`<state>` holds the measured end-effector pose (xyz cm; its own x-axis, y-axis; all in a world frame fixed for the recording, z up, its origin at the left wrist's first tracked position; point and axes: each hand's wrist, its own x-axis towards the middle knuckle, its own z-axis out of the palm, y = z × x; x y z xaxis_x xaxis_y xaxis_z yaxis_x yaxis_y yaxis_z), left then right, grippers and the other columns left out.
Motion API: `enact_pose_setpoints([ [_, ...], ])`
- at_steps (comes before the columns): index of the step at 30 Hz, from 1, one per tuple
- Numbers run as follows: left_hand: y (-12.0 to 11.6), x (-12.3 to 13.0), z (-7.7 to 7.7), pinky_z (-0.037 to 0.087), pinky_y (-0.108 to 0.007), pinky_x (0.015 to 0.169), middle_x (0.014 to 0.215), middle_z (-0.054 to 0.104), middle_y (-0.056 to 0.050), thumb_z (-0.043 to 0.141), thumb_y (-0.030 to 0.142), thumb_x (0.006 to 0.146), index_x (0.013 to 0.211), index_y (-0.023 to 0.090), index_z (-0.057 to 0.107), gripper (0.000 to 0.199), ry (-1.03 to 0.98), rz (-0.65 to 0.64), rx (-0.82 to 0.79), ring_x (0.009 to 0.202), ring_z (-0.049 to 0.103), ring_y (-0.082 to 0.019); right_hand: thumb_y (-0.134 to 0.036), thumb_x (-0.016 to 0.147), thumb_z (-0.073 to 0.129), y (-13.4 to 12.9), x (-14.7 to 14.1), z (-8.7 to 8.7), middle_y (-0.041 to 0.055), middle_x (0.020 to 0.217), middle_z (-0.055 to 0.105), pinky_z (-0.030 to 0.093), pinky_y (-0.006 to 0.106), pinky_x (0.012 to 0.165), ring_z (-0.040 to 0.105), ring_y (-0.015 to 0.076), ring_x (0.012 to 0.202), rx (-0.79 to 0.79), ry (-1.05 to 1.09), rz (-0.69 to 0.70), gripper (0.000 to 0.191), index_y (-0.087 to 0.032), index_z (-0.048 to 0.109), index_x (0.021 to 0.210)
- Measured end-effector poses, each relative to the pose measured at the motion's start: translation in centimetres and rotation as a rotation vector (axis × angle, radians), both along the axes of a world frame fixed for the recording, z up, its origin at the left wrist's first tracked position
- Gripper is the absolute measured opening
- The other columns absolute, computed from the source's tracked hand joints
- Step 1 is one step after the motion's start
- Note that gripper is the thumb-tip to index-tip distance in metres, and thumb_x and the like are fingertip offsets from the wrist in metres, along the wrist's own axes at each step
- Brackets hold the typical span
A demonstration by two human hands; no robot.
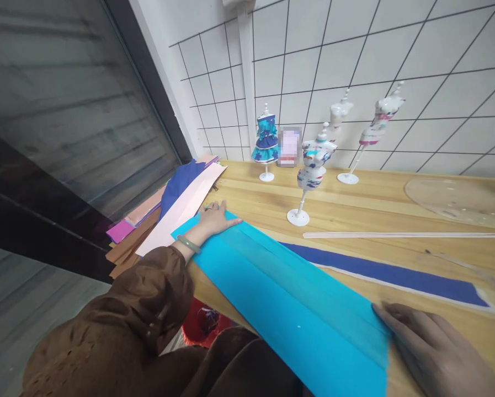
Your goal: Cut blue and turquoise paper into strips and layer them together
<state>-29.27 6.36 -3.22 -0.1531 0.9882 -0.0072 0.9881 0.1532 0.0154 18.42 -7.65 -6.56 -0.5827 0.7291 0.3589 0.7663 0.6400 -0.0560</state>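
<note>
A long bright blue sheet point(280, 309), cloth or paper, lies slanting across the wooden table and hangs past its near edge. A duller blue strip point(267, 264) runs lengthwise along it. Flat on the sheet's far left end rests my left hand point(216, 220), fingers spread and thumb out. At the right end, my right hand point(429, 336) has its thumb and fingers drawn together at the sheet's edge, pinching it; this hand is slightly blurred. Partly beneath the sheet, a dark blue strip with a white border point(388, 273) extends rightward.
Small white mannequins point(311, 165) stand at the back, with one in a blue ruffled dress point(266, 138). Folded coloured pieces point(176, 196) are stacked at left. A thin white strip point(404, 235) and a clear round sheet point(454, 201) lie at right. Below is a red bin point(201, 325).
</note>
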Motion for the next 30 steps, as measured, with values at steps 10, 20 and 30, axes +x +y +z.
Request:
enact_pose_setpoints([
  [10, 0.4, 2.4, 1.2, 0.012, -0.060, 0.105, 0.149, 0.021, -0.019, 0.040, 0.081, 0.066, 0.143, 0.019, 0.026, 0.100, 0.009, 0.110, -0.089, 0.138, 0.007, -0.042, -0.026, 0.093, 0.034, -0.6, -1.3, 1.1, 0.0166, 0.112, 0.060, 0.048, 0.045, 0.083, 0.054, 0.0299, 0.102, -0.003, -0.029, -0.061, 0.040, -0.011, 0.057, 0.122],
  [20, -0.7, 6.8, 1.0, 0.036, -0.031, 0.100, 0.120, 0.056, -0.008, 0.033, 0.008, 0.082, 0.128, 0.022, 0.046, 0.049, -0.113, -0.252, 0.103, 0.116, 0.048, -0.020, -0.023, 0.093, 0.034, -0.6, -1.7, 1.7, 0.0160, 0.111, 0.060, 0.048, 0.043, 0.083, 0.054, 0.0288, 0.101, -0.025, -0.025, -0.080, 0.038, -0.011, 0.058, 0.120],
  [30, -1.5, 8.8, 1.0, 0.032, -0.038, 0.102, 0.126, 0.050, -0.013, 0.050, 0.056, 0.077, 0.140, 0.017, 0.028, 0.077, -0.160, -0.174, 0.082, 0.120, 0.043, -0.030, -0.023, 0.092, 0.036, -0.5, -1.6, 1.5, 0.0175, 0.110, 0.060, 0.048, 0.044, 0.082, 0.055, 0.0297, 0.100, 0.015, -0.015, -0.063, 0.038, -0.009, 0.060, 0.118],
])
